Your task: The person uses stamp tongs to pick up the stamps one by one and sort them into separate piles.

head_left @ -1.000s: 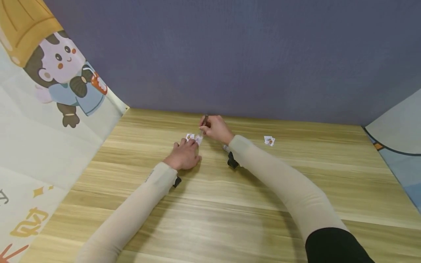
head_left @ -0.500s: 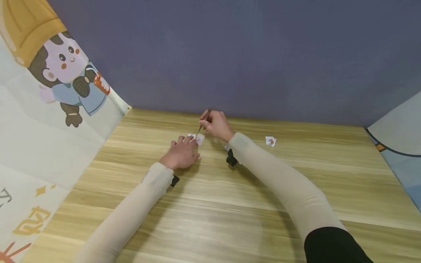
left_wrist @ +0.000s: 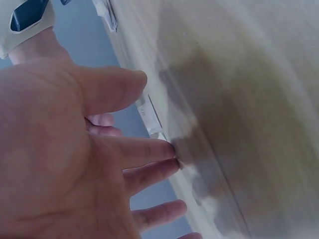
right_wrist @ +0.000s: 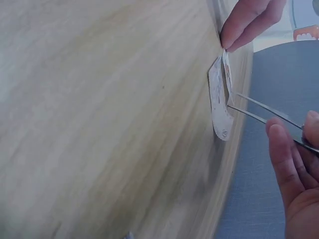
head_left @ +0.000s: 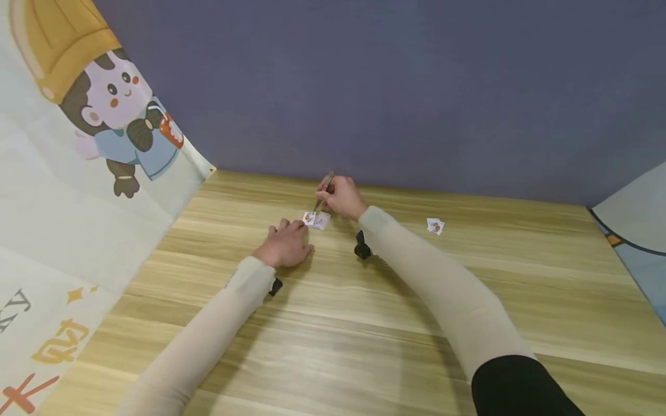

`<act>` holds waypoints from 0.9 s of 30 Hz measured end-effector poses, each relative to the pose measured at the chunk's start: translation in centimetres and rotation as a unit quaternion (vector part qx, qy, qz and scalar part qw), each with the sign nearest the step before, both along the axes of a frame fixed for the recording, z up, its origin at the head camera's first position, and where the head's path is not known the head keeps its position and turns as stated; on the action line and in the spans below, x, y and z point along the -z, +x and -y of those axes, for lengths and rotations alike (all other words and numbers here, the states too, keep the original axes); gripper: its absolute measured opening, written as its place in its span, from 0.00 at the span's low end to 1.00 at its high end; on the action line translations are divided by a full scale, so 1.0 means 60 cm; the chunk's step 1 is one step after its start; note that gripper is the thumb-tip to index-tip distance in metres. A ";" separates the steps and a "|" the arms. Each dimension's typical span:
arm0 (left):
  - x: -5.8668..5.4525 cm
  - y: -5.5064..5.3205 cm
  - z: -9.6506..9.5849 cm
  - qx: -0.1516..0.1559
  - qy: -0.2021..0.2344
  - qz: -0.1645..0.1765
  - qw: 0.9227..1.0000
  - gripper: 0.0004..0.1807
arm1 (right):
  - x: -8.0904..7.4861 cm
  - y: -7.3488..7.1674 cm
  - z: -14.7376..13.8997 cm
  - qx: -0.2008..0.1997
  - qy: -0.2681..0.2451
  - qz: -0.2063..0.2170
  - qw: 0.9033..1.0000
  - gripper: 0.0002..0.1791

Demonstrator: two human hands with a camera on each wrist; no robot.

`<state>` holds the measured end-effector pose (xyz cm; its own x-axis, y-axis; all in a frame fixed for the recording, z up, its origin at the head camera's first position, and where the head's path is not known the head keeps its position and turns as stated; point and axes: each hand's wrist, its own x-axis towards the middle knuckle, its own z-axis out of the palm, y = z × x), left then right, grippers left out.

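My right hand pinches a pair of tweezers. In the right wrist view the tweezers have their arms apart, tips at the edge of two small papers. One is a small white square with a coloured picture; beside it lies a paler, translucent-looking piece, its edge curved in the right wrist view. My left hand rests palm down at the near side of these pieces, fingers fairly straight. Fingertips of that hand touch the picture square's end.
To the right, a small overlapping pile of white picture pieces lies on the wooden table. A dark grey-blue panel rises along the table's back edge. A printed cartoon sheet stands at the left.
My left hand has drawn back slightly to the left, uncovering more of both papers. My right hand has raised the tweezers slightly, then kept them near the picture square. The view has shifted a little.
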<state>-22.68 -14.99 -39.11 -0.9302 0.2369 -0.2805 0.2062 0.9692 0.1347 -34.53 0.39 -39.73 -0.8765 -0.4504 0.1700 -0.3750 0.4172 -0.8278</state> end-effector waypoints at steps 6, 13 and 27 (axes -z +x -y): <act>0.004 -0.001 0.000 0.002 0.001 0.003 1.000 0.35 | 0.003 0.003 0.004 -0.010 -0.006 -0.007 1.000 0.03; 0.004 0.001 0.000 0.007 -0.005 0.007 1.000 0.35 | 0.007 0.013 0.012 -0.012 0.006 -0.029 0.999 0.03; -0.003 0.010 0.004 0.028 -0.007 0.005 1.000 0.35 | -0.061 0.040 -0.020 0.051 -0.054 -0.090 0.993 0.05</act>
